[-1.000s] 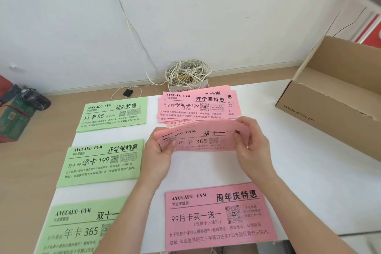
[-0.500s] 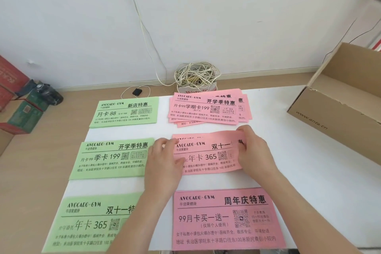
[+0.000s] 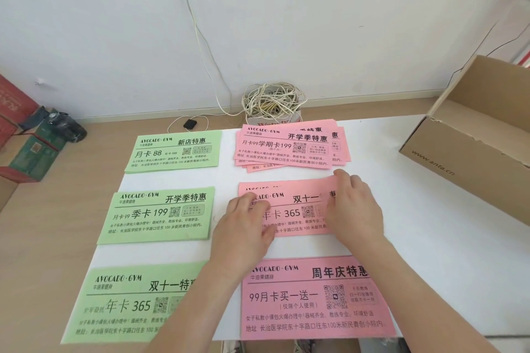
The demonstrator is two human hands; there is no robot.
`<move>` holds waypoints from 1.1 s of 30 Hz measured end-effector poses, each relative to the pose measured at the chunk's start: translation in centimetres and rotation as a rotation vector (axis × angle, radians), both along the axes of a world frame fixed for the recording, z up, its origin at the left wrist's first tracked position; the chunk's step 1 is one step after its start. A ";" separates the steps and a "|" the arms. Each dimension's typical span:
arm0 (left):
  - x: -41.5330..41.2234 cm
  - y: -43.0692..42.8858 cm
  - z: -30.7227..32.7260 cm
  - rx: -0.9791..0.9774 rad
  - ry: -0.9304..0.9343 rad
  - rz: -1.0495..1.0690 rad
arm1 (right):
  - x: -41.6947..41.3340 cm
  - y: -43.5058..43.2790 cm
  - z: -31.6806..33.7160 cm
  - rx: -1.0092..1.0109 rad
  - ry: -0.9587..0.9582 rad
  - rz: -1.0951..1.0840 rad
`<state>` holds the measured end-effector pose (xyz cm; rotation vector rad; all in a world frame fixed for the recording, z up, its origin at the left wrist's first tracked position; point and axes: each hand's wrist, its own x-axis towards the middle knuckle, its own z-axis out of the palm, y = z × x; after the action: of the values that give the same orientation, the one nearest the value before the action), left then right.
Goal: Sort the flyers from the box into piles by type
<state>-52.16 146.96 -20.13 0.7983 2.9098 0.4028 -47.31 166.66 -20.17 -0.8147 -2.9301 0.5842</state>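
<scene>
At the middle of the white table point(image 3: 436, 252), the pink 365 pile point(image 3: 289, 210) is lying flat, and both hands are resting on top of it. The left hand point(image 3: 243, 226) is covering its left end with fingers spread flat on the paper. The right hand point(image 3: 354, 209) is pressing on its right end, fingers lying across the sheet to the far edge and pinching nothing that I can make out. A second pink edge is showing along the top sheet's far side, so the stack is sitting slightly unsquared. As I judge it, the step in hand is settling these sheets on their own pile and patting them even.

Just beyond that pile, the pink 199 pile point(image 3: 286, 149) is fanning out untidily, several sheets deep. Just nearer than it, the pink 99 flyer point(image 3: 309, 301) is lying with both forearms crossing its upper corners. To the pile's left, the green 199 flyer point(image 3: 155, 215) is sitting level with it, with the green 88 flyer point(image 3: 172, 152) farther back and the green 365 flyer point(image 3: 123, 304) closer in. Well to the pile's right, the cardboard box point(image 3: 473, 152) is standing open; whether any flyers are lying inside is not showing.

The next move is probably calling for lifting both hands clear without dragging the top sheet. Then comes reaching right to the box and reading colour and headline before placing.
</scene>
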 end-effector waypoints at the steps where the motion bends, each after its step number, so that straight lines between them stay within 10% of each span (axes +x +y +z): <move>1: 0.0 0.1 0.1 -0.005 -0.007 0.002 | 0.2 0.1 0.0 0.041 -0.004 -0.016; 15: -0.6 -0.4 2.2 0.247 0.087 -0.026 | 5.4 6.1 2.9 -0.366 0.074 0.108; 22: -10.1 3.7 2.7 0.034 -0.052 0.102 | -2.9 7.6 3.7 -0.529 -0.026 -0.027; 33: -12.0 8.1 1.2 -0.247 -0.060 0.127 | -8.1 6.1 2.0 -0.098 -0.075 0.054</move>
<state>-64.13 155.04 -18.92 0.5582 2.8860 0.0715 -55.43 172.79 -18.22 -0.7861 -3.0208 0.7225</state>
